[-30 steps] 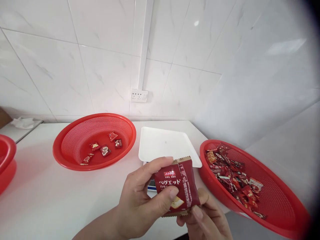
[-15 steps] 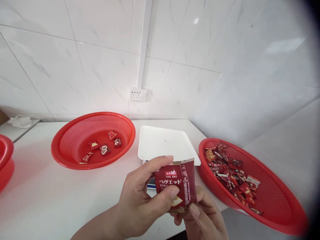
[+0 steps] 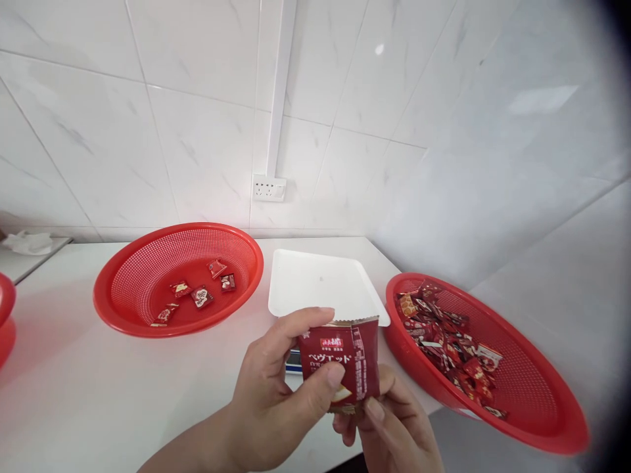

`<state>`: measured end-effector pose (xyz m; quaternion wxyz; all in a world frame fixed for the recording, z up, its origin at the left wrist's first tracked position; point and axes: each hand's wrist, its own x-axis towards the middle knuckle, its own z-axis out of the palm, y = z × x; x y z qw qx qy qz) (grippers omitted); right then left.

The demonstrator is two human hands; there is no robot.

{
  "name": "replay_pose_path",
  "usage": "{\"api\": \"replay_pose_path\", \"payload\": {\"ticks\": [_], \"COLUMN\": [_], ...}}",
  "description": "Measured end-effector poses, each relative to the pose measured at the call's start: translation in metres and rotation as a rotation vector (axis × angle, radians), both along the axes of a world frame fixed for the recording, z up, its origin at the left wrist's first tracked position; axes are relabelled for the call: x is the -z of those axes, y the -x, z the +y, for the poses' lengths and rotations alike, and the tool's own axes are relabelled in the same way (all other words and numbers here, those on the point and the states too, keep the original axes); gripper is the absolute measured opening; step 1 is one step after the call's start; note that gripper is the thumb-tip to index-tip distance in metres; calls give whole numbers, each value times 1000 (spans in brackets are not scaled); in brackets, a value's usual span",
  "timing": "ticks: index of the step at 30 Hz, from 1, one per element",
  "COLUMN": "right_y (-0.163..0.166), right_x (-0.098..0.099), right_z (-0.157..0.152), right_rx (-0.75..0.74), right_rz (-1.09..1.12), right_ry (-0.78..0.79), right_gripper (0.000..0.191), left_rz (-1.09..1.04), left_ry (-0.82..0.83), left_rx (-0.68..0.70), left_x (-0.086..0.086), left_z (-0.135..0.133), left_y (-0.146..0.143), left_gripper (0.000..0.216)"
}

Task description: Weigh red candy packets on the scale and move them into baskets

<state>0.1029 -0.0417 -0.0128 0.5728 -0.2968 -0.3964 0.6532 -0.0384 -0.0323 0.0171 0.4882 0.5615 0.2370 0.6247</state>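
Both hands hold one dark red snack packet [image 3: 352,358] with white lettering and crimped edges, in front of a kitchen scale. My left hand [image 3: 280,387] grips it from the left, thumb across the front and index finger along the top. At its lower right corner, my right hand [image 3: 394,417] pinches the wrapper between thumb and fingers. Behind the packet lies the white weighing plate [image 3: 320,282]; part of the scale's blue-edged display [image 3: 294,361] shows beside my left hand. What is inside the packet is hidden.
A red mesh basket [image 3: 106,305] with several small packets [image 3: 201,296] stands on the white table [image 3: 123,394] to the left. On the right, another red basket [image 3: 557,394] holds a heap of red packets [image 3: 451,341]. Part of a third basket [image 3: 6,302] shows at far left. A socket [image 3: 269,188] is on the wall.
The view has turned slightly, so everything sits a little differently in the picture. Both hands keep nearly the same grip on the packet.
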Motion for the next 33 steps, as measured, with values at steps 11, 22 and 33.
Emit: {"api": "replay_pose_path", "payload": {"ticks": [11, 22, 33], "right_y": [-6, -6, -6], "right_x": [15, 19, 18], "right_z": [1, 1, 0], "right_rx": [-19, -23, -40], "right_rz": [-89, -106, -80], "right_ry": [-114, -122, -120], "right_gripper": [6, 7, 7], "left_rz": [-187, -85, -60], "left_ry": [55, 40, 102], "left_rx": [80, 3, -8], "left_x": [-4, -4, -4], "left_z": [-3, -3, -3], "left_y": [-1, 0, -3], "left_gripper": [20, 22, 20]}}
